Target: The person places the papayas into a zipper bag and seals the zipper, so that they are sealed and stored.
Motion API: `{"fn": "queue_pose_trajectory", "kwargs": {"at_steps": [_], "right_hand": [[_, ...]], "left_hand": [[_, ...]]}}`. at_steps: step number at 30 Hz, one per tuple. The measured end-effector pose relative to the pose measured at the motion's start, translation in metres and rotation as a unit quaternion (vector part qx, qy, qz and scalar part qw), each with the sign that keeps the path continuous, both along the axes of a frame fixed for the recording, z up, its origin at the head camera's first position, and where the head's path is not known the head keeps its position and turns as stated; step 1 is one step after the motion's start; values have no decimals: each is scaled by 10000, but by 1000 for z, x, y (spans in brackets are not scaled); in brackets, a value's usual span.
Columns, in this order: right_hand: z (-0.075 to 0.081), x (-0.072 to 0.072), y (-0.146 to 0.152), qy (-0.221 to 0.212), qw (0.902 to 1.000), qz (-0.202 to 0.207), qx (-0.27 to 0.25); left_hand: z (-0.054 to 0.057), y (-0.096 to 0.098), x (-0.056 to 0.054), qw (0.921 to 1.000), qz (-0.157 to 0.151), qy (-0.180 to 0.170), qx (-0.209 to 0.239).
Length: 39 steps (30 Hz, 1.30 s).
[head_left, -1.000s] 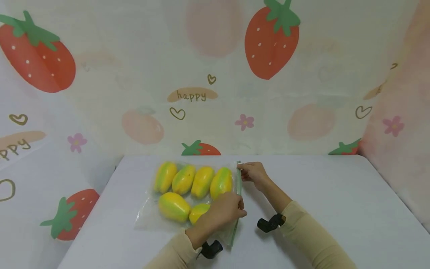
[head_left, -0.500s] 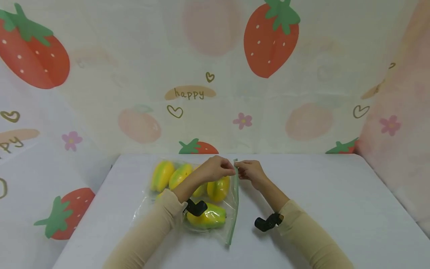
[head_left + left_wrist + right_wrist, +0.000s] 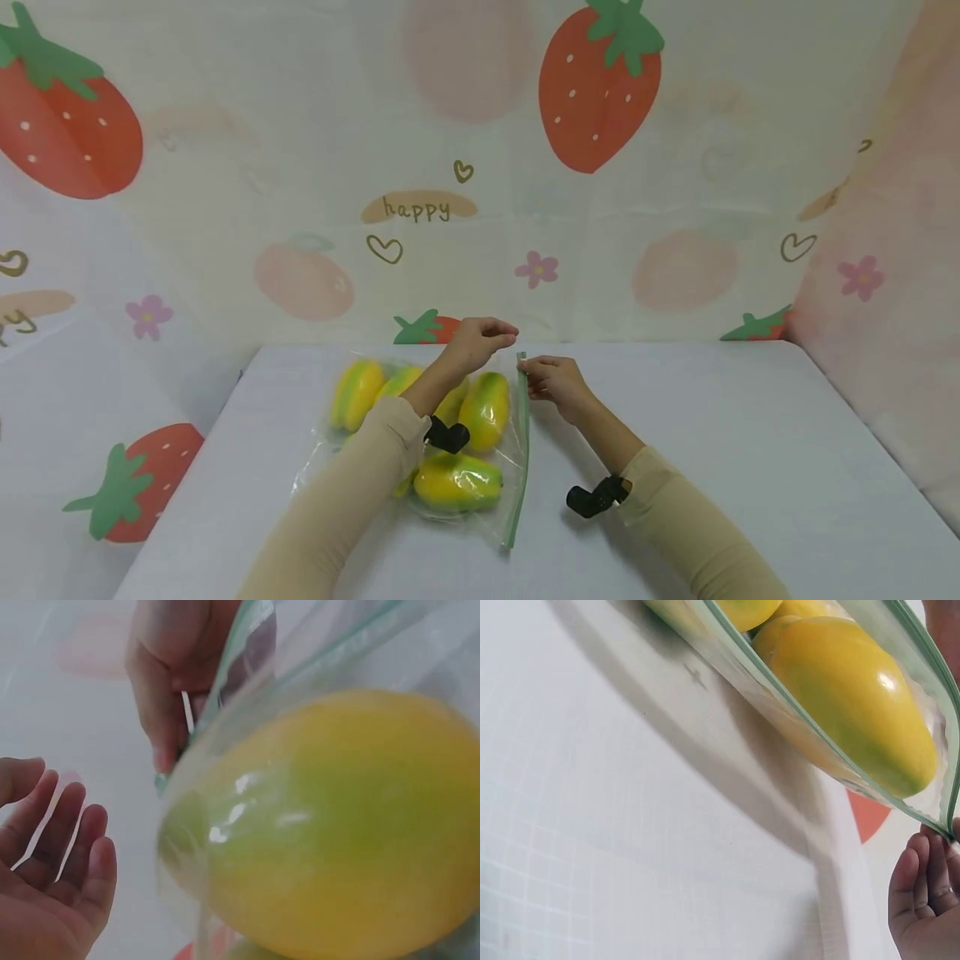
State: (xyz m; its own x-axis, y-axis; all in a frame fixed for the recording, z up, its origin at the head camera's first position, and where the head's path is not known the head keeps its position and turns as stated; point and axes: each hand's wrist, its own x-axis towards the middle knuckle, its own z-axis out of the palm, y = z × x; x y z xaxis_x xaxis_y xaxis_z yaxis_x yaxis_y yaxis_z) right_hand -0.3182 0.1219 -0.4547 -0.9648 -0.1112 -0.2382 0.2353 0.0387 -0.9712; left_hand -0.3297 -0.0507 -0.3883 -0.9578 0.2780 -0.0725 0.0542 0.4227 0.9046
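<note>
A clear zip bag with a green seal lies on the table, holding several yellow-green papayas. Its mouth faces right, and in the right wrist view the two green seal strips stand apart, joined at the pinched corner. My right hand pinches the far corner of the seal between thumb and fingers. My left hand hovers near the table's far edge, just left of that corner, holding nothing. Its fingers are loosely bent in the left wrist view. The left forearm hides some of the papayas.
A white table extends to the right of the bag. Behind it hangs a backdrop printed with strawberries, hearts and flowers. A black wrist camera sits on the left wrist, another camera on the right.
My left hand has moved from low on the bag's mouth up along the seal to beyond its far corner. My right hand keeps pinching that corner. The view has shifted slightly.
</note>
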Motion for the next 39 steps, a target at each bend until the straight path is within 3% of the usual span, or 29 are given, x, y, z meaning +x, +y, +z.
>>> {"fn": "queue_pose_trajectory", "kwargs": {"at_steps": [8, 16, 20, 33, 39], "right_hand": [[1, 2, -1, 12, 10000, 51, -35], [4, 5, -4, 148, 9997, 175, -75], [4, 6, -2, 163, 9997, 182, -21], [5, 6, -1, 223, 9996, 78, 177], [-1, 23, -3, 227, 9978, -4, 628]], "left_hand": [[-7, -6, -16, 9983, -11, -514, 259], [-21, -11, -23, 9936, -732, -731, -461], [-27, -9, -24, 9919, -901, -748, -498], [-29, 4, -23, 9957, -410, -797, -242], [-29, 9, -23, 9957, 18, -887, -282]]}}
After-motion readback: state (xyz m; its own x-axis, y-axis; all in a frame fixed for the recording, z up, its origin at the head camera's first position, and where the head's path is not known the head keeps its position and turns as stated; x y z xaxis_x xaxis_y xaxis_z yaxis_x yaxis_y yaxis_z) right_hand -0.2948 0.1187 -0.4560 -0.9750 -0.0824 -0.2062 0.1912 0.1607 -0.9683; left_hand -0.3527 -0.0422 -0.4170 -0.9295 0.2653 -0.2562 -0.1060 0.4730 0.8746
